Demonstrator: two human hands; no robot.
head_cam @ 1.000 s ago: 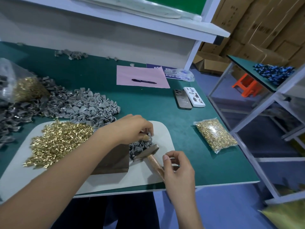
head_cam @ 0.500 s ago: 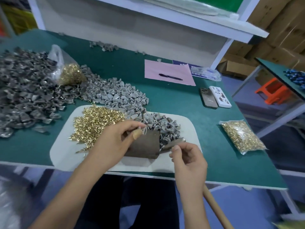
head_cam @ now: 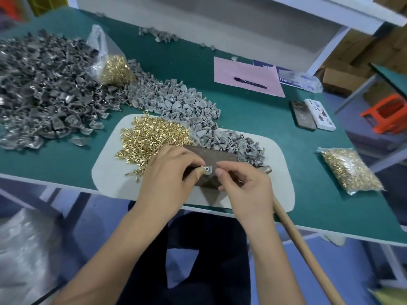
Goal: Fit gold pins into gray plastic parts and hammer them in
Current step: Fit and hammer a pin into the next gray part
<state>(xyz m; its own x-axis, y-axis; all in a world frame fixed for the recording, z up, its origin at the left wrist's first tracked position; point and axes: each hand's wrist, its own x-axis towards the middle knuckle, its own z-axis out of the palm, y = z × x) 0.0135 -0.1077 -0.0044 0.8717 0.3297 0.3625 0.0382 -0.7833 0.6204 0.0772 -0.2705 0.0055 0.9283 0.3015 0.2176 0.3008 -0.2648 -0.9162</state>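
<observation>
Gray part [head_cam: 208, 169] pinched by left hand [head_cam: 169, 172]

Both forearms are bare to the frame edge; no sleeves, gloves, rings or watch. Left hand [head_cam: 170, 172] and right hand [head_cam: 246, 186]: short, unpainted nails. Dark trousers [head_cam: 198, 260] cover the lap.

Pin heap [head_cam: 152, 137] and gray parts [head_cam: 233, 144] crowd the block [head_cam: 211, 157]; bare pad [head_cam: 110, 179] left.

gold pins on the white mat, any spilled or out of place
A few loose gold pins lie apart from the main gold pin pile, strayed toward the near edge of the white mat, left of the left hand.
</observation>
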